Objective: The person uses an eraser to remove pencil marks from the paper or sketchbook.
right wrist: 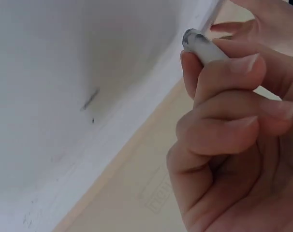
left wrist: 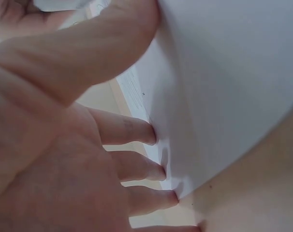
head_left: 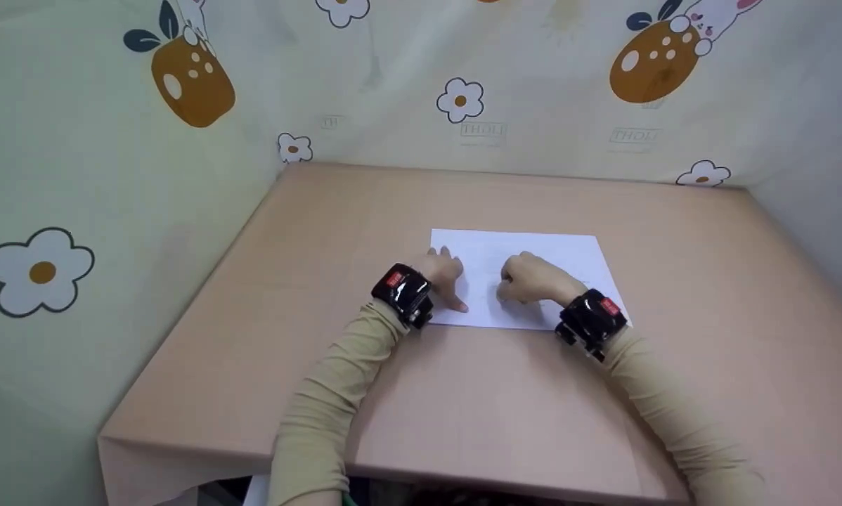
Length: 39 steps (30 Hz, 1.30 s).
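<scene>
A white sheet of paper [head_left: 491, 242] lies on the table, with faint marks on it. My left hand [head_left: 443, 274] rests on the sheet's left part, its fingers spread; in the left wrist view the fingertips [left wrist: 149, 133] touch the paper. Over the middle of the sheet, my right hand [head_left: 537, 279] has its fingers curled. The right wrist view shows it gripping a small white eraser [right wrist: 204, 48], whose exposed end is smudged dark. Dark crumbs [right wrist: 91, 99] lie on the paper near it. The fingers hide the rest of the eraser.
A tan cloth covers the table [head_left: 322, 232], its front edge hanging near the forearms. A patterned curtain [head_left: 393, 84] stands behind and to the left. Each wrist carries a black camera [head_left: 403, 295].
</scene>
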### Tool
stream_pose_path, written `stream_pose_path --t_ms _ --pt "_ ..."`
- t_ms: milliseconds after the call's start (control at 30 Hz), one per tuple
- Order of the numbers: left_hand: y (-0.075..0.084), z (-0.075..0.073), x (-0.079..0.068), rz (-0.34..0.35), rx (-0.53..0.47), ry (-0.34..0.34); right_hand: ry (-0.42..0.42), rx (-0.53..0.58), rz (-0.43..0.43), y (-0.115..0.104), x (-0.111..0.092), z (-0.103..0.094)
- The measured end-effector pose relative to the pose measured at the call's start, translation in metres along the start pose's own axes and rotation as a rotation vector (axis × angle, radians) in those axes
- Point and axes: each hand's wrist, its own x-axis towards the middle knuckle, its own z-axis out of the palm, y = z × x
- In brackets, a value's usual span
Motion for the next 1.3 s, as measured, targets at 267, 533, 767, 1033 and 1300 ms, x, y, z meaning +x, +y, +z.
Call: stream_pose_path --t_ms 267,533,767,1033,1300 --pt "0.003 -0.002 0.002 -0.008 -0.023 -0.001 -0.047 -0.105 0.164 0.01 -0.005 -0.013" --pt "0.002 0.001 0.003 -0.002 0.028 0.002 -0.037 -0.121 0.149 0.016 -0.01 -0.016" --pt "0.0 0.0 0.002 0.005 0.0 0.003 -0.061 -0.025 0.085 0.024 -0.003 -0.012" --pt "-0.002 0.002 0.0 -0.009 0.012 -0.003 -0.078 0.018 0.151 0.038 -0.005 -0.018" --pt "-0.004 0.003 -0.001 -0.018 -0.028 0.007 -0.052 0.055 0.165 0.036 0.0 -0.014"
